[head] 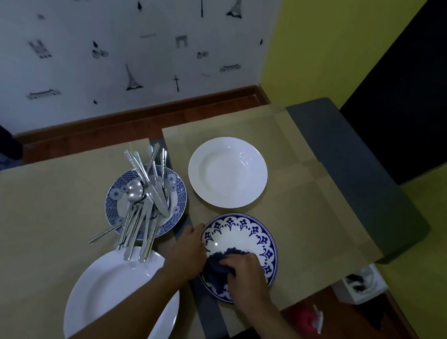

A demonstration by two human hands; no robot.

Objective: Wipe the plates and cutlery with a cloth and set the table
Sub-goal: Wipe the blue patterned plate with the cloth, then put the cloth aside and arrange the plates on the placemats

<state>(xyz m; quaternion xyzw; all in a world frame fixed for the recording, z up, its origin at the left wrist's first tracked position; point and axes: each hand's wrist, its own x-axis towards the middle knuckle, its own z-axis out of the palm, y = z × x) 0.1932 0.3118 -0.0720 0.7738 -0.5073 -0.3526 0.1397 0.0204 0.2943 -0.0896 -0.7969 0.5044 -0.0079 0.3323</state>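
A blue-and-white floral plate (pixel 247 237) lies on the paper-covered table (pixel 43 203), near its front right. My left hand (pixel 188 249) grips the plate's left rim. My right hand (pixel 245 276) holds a dark blue cloth (pixel 219 261) bunched against the plate's inner surface. To the left, a blue patterned plate (pixel 177 192) carries a pile of several forks, spoons and knives (pixel 143 201). A white deep plate (pixel 227 172) sits behind the floral plate. A larger white plate (pixel 106 290) lies at the front left, partly under my left forearm.
The table stands against a white wall with printed landmarks. A grey strip (pixel 357 169) runs along the table's right side. On the wooden floor to the right lie a pink-and-white object (pixel 311 318) and a white power strip (pixel 363 282).
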